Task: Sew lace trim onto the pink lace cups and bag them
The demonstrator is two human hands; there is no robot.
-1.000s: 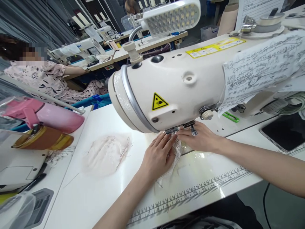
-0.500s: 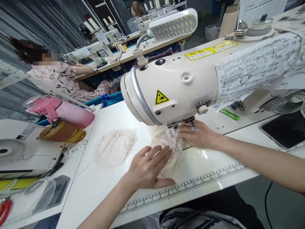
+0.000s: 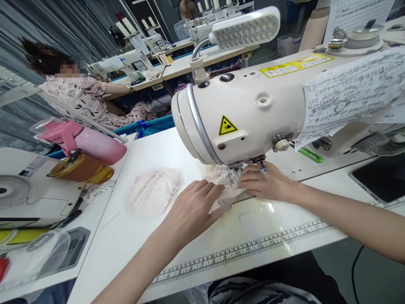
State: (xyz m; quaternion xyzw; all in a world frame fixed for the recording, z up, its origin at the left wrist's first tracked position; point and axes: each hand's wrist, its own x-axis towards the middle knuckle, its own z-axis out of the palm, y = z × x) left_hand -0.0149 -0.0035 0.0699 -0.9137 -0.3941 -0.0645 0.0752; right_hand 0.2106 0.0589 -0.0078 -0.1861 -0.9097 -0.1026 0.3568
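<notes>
A piece of pale lace fabric (image 3: 227, 179) lies under the head of the sewing machine (image 3: 234, 118), bunched near the needle area. My left hand (image 3: 194, 209) holds its near left edge, with the fingers bent over the cloth and the thumb below. Close to the presser area, my right hand (image 3: 267, 181) grips the lace from the right, fingertips pressed together. The needle and foot are hidden behind the machine head and my fingers. To the left on the white table (image 3: 126, 245) rests a separate sheer pale fabric piece (image 3: 155, 192) with loose threads.
A printed ruler (image 3: 240, 251) runs along the table's front edge. On the right lie green thread snips (image 3: 310, 154) and a black phone (image 3: 381, 179). A pink bottle (image 3: 91, 141) and an amber cup (image 3: 82, 169) are at left. Beyond, a person (image 3: 74, 97) sits at another machine.
My left hand has gone from fingers spread over the lace to fingers closed on its edge. The lace is drawn up closer to the needle area. My right hand stays beside it.
</notes>
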